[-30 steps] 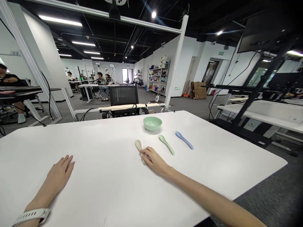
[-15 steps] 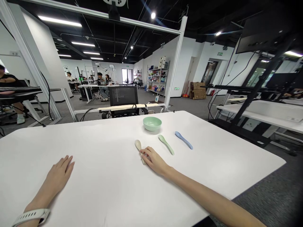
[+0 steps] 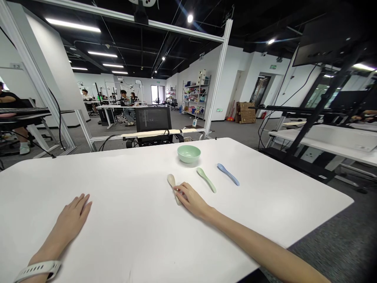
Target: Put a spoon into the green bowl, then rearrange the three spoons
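- Head view: your right hand (image 3: 191, 200) is at the handle of the beige spoon (image 3: 171, 181), which lies on the table (image 3: 123, 220), left of the green spoon (image 3: 206, 180).
- Right fingers curl, thumb and fingertips close about the handle; cannot tell whether they grip or merely touch it.
- Handle points your way, probably so you reach it without crossing the head.
- Left hand (image 3: 70, 218) lies palm down, fingers extended, holding nothing; well apart, likely to keep clear of the spoons.
- Green spoon and blue spoon (image 3: 228, 174) lie spaced apart; gaps presumably leave finger room. Bowl (image 3: 189, 154) stands upright beyond, near the far edge.
- Beige spoon: plain, pale, oval head, slim handle partly hidden by your fingers.
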The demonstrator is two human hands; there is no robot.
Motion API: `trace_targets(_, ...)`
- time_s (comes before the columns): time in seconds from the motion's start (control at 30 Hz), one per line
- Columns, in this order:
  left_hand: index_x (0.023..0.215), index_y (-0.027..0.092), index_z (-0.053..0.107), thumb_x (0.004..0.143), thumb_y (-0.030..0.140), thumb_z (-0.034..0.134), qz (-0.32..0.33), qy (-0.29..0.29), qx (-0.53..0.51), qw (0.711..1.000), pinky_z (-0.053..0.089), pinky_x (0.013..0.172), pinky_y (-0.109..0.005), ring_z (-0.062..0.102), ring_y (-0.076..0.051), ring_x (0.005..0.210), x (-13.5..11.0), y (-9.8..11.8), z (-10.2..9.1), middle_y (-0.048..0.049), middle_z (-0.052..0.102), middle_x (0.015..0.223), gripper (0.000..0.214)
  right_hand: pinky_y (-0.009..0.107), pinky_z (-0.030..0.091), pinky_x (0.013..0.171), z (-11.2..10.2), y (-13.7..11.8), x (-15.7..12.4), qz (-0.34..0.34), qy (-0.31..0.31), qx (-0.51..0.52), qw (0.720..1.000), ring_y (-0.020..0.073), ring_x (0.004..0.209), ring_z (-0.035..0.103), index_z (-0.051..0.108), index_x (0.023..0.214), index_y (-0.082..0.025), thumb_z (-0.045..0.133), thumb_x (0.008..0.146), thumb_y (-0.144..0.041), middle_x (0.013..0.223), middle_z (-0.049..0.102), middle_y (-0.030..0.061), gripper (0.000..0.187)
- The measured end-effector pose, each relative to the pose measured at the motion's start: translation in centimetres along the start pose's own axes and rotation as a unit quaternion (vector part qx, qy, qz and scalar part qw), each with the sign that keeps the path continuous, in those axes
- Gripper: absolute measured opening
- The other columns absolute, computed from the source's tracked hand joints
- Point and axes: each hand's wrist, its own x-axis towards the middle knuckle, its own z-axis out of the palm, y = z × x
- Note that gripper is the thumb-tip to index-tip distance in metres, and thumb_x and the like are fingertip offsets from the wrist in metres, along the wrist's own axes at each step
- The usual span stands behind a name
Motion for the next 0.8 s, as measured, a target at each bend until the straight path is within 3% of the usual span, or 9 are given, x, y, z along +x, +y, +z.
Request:
trace_targets(0.4, 0.154, -0.002, 0.052, 0.097, 0.050, 0.015, -0.002, 0.002, 0.005, 1.000, 0.035, 0.130, -0.061, 0.043, -0.040, 0.160, 0.0, 0.0, -0.1, -0.0254, 0.050, 0.168, 0.086, 0.042, 0.060, 0.098, -0.5, 0.3, 0.4, -0.023, 0.024, -0.011, 0.999, 0.0239, 0.106, 0.070, 0.071, 0.132, -0.023, 0.049, 0.109, -0.029, 0.121, 0.068, 0.0124, 0.032)
trace_targets(0.5, 0.152, -0.002, 0.055, 0.097, 0.048, 0.016, 0.010, 0.020, 0.009, 1.000, 0.038, 0.128, -0.060, 0.046, -0.040, 0.158, 0.0, 0.0, 0.0, -0.0261, 0.053, 0.166, 0.084, 0.043, 0.060, 0.098, -3.0, 1.6, 1.4, -0.032, 0.088, -0.030, 0.995, 0.0245, 0.106, 0.070, 0.071, 0.132, -0.023, 0.049, 0.109, -0.033, 0.120, 0.070, 0.0126, 0.033)
trace_targets(0.63, 0.152, 0.000, 0.056, 0.098, 0.049, 0.016, 0.011, 0.020, 0.014, 1.000, 0.039, 0.128, -0.058, 0.046, -0.039, 0.158, 0.0, -0.1, 0.0, -0.0245, 0.054, 0.166, 0.083, 0.047, 0.056, 0.105, -8.0, 5.4, 2.2, 0.002, 0.155, -0.089, 0.984, 0.0275, 0.114, 0.069, 0.071, 0.131, -0.021, 0.045, 0.110, -0.036, 0.120, 0.073, 0.0138, 0.038)
trace_targets(0.8, 0.154, 0.000, 0.054, 0.098, 0.048, 0.017, 0.000, 0.010, 0.015, 1.000, 0.037, 0.130, -0.054, 0.045, -0.037, 0.159, 0.1, -0.1, -0.1, -0.0219, 0.053, 0.167, 0.082, 0.052, 0.047, 0.120, -11.8, 10.9, 1.2, 0.083, 0.106, -0.185, 0.974, 0.0306, 0.136, 0.065, 0.072, 0.137, -0.018, 0.040, 0.107, -0.027, 0.143, 0.072, 0.0163, 0.045)
